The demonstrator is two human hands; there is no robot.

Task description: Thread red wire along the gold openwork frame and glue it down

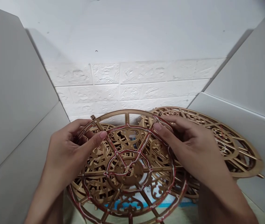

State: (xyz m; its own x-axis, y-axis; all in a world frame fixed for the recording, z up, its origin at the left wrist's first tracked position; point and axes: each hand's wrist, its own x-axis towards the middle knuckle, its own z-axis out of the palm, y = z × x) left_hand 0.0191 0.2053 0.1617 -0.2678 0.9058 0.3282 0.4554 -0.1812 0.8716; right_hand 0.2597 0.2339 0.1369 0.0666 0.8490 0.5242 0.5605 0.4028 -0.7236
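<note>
A round gold openwork frame [129, 172] is held up in front of me, tilted, with red and white wire or cord running along its rings and spokes. My left hand [73, 152] grips its upper left rim, thumb on the near face and fingers curled behind. On the upper right rim, my right hand [188, 143] holds it the same way, its fingers partly hidden behind the frame. Scroll-shaped ornaments and a small central disc fill the frame.
More gold openwork pieces lie behind, a large round stack [246, 149] at right and others at centre-left. Beneath is a white and blue sheet [167, 202]. Grey panels [17, 93] stand on both sides, with a white brick-patterned wall [134, 74] at the back.
</note>
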